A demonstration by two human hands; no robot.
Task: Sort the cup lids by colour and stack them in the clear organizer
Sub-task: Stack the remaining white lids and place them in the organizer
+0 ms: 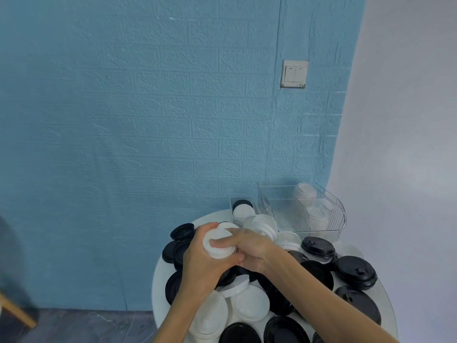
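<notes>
Both hands (222, 253) around white lids (217, 243)

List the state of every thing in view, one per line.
left hand: grips the white lid stack.
right hand: fingers curled round the same stack.
white lid stack: held above the table.
clear organizer: holds white lids on its right side.
black lids: loose on the table.
light switch: position unclear.
</notes>
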